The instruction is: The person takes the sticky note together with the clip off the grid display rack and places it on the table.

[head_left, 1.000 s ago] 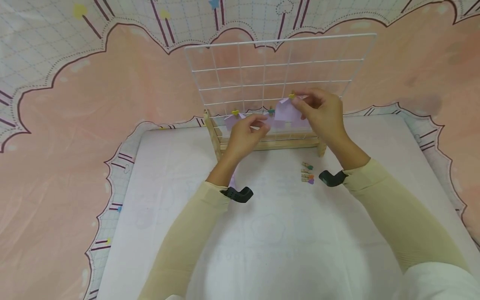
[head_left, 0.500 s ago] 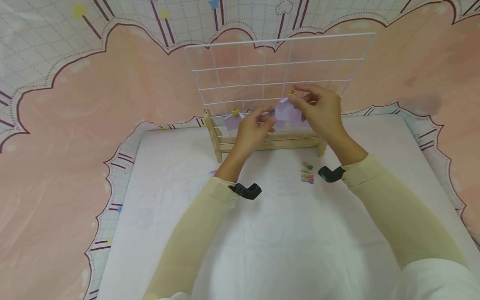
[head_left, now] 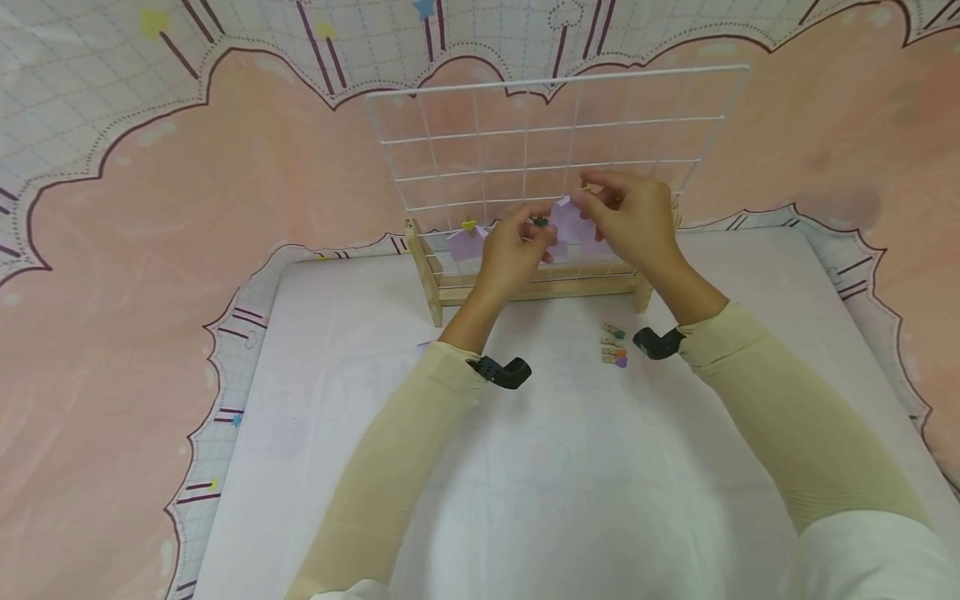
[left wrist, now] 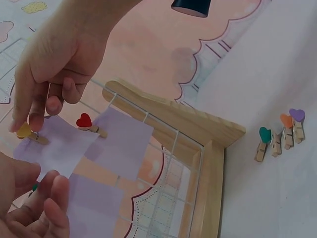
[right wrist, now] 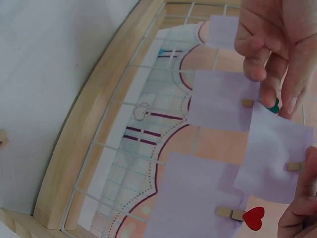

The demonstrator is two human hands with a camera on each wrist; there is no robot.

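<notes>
In the head view my right hand (head_left: 637, 217) is at the wire grid's lower part. Its thumb and index finger pinch a wooden clothespin with a yellow heart (left wrist: 23, 130), which sits on a light purple paper square (left wrist: 62, 148). My left hand (head_left: 517, 250) is just left of that paper, fingers bent. Between its parted thumb and index finger shows the green heart of another clothespin (right wrist: 247, 103), clipped to a second purple square (right wrist: 218, 101). Whether its fingertips touch the first square is unclear. A red-heart clothespin (left wrist: 91, 128) fastens a third square (left wrist: 124, 144).
The white wire grid (head_left: 525, 129) stands in a wooden base (head_left: 540, 289) at the table's back. Several clothespins (head_left: 613, 352) lie on the white table (head_left: 525, 467) before its right end. A yellow-heart clothespin (head_left: 468, 226) holds another purple square (head_left: 467, 245) at left.
My left hand has moved right and slightly up, to the green-heart clothespin and the paper's edge. My right hand has shifted slightly left, still pinching the yellow-heart clothespin.
</notes>
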